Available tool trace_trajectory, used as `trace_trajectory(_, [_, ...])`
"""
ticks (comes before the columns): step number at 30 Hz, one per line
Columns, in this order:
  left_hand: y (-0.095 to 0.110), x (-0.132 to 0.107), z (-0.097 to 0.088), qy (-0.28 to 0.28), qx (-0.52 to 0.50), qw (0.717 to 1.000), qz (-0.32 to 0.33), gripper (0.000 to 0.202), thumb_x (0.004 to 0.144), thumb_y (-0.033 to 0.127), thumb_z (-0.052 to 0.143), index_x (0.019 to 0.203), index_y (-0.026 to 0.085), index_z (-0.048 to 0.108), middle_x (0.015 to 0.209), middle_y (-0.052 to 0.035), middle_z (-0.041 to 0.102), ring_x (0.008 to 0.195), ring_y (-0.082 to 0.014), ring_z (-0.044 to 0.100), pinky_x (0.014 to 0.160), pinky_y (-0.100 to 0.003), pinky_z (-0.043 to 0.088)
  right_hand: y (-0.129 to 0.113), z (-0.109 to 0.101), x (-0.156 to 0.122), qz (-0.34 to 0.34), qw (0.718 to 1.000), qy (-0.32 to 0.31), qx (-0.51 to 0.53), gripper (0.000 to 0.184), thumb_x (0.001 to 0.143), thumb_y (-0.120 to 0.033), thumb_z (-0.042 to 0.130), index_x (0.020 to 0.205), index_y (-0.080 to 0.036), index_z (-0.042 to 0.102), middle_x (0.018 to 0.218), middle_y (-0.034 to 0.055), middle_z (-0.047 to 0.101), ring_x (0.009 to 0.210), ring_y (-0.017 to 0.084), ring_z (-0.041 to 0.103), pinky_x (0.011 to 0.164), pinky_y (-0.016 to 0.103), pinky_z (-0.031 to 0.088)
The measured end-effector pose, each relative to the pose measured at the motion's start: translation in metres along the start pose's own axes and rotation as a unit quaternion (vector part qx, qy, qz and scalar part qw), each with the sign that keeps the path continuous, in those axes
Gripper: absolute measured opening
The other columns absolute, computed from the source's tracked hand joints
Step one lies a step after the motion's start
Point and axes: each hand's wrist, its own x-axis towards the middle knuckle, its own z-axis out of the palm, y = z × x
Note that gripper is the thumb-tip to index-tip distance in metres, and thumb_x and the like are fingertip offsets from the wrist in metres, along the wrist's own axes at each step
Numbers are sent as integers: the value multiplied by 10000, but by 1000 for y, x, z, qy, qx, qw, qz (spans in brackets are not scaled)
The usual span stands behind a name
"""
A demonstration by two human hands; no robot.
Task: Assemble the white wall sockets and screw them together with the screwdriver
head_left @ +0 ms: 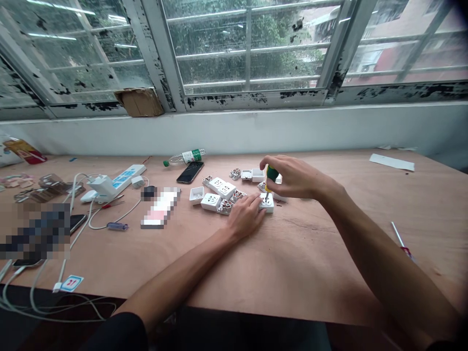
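Note:
My right hand [292,175] grips the green and yellow handle of a screwdriver [271,174] from above. It stands nearly upright, with its tip down at the face of a white wall socket [268,207] lying on the table. My left hand [246,214] is pressed against the left side of that socket, fingers bent and partly hiding it. To the left of the hand lie more white sockets [211,201], an open white housing [196,195] and a socket inner part with metal contacts [225,207]. Further white housings [258,174] sit behind my hands.
On the wooden table [292,273], a plastic bottle [188,156] and black phone [190,172] lie at the back. At left are a power strip [127,178], cables and a small screwdriver [117,226]. Another screwdriver [402,241] lies right, beyond my forearm.

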Motion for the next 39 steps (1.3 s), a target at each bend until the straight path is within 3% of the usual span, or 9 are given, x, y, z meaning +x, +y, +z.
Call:
trace_trajectory(9, [0, 1, -1, -13, 4, 1000, 0, 242, 919, 258, 581, 1130, 141, 577, 1234, -130, 656, 1130, -259, 619, 949, -439, 536, 0, 1, 1, 33, 999, -1, -22, 239, 896, -366, 483, 1053, -207, 569, 853, 67, 676, 687, 198, 556, 591, 312, 351])
trace_trajectory(16, [1, 1, -1, -10, 9, 1000, -6, 263, 916, 270, 583, 1151, 152, 569, 1239, -120, 656, 1122, -267, 623, 934, -439, 546, -1, 0, 0, 14, 1000, -4, -10, 335, 794, -299, 556, 1116, -207, 552, 959, 77, 688, 799, 223, 587, 646, 316, 373])
trace_trajectory(23, [1, 0, -1, -12, 12, 1000, -4, 260, 919, 270, 578, 1147, 146, 568, 1242, -124, 656, 1120, -270, 623, 935, -444, 545, -2, 0, 0, 38, 999, -5, -35, 262, 866, -350, 508, 1084, -214, 562, 822, 62, 664, 674, 196, 548, 583, 303, 330])
trace_trajectory(30, [1, 1, 0, -13, 11, 1000, -3, 257, 916, 271, 581, 1145, 156, 561, 1241, -123, 655, 1094, -269, 641, 916, -447, 551, -2, -1, -1, 8, 1000, -9, -13, 345, 808, -299, 543, 1139, -202, 550, 955, 80, 682, 796, 220, 578, 648, 315, 375])
trace_trajectory(39, [0, 0, 0, -15, 10, 1000, -1, 232, 921, 266, 573, 1127, 161, 560, 1236, -133, 656, 1088, -266, 646, 911, -446, 550, 0, 0, 0, 35, 999, 3, -20, 287, 865, -368, 513, 1095, -208, 575, 859, 66, 678, 690, 201, 553, 598, 316, 358])
